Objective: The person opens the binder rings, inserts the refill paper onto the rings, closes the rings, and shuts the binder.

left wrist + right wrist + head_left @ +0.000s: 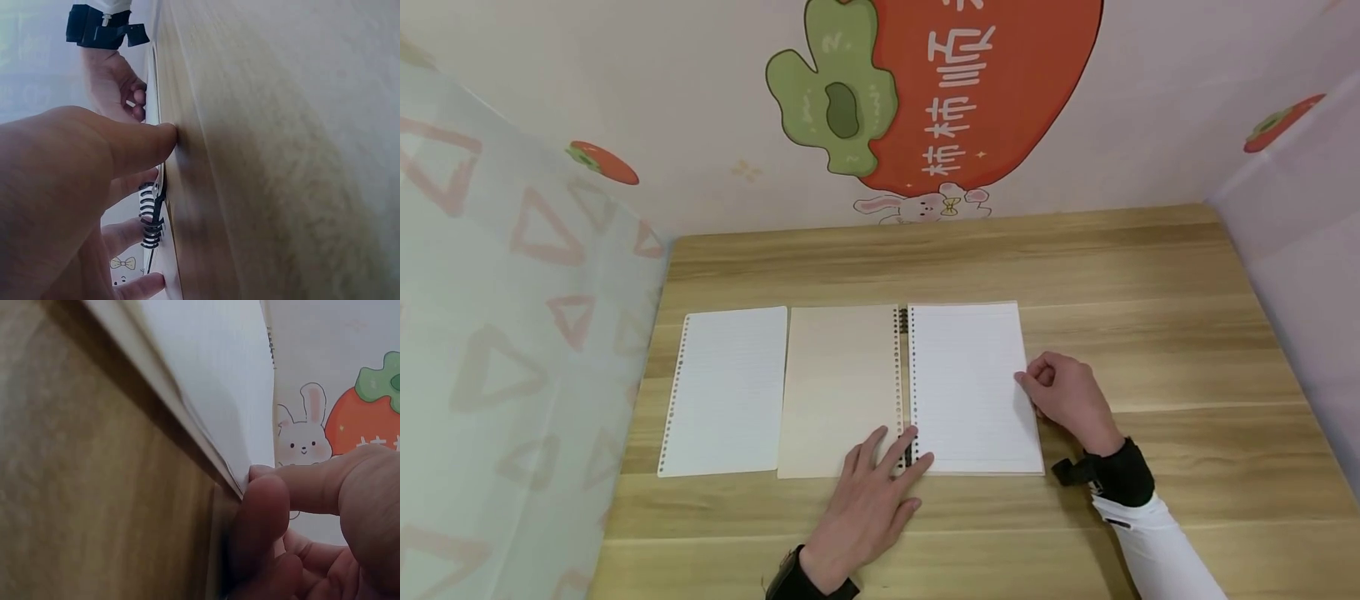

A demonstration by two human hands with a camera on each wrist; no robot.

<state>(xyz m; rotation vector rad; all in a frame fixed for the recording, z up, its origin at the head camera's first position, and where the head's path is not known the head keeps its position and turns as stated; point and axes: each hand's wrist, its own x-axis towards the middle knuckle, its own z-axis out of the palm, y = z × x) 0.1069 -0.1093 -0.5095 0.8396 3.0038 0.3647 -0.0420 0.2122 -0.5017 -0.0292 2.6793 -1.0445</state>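
A ring-bound notebook lies open on the table, its lined white page on the right and its beige cover on the left. Black binder rings run between the two halves. My left hand rests across the lower end of the binding with spread fingers, touching both halves. At the page's right edge, my right hand pinches the paper between thumb and curled index finger. Left of the cover lies a loose lined sheet with punched holes along its left side.
The wooden table meets a printed back wall and side panels on the left and right. Black straps with small devices sit on the wrists.
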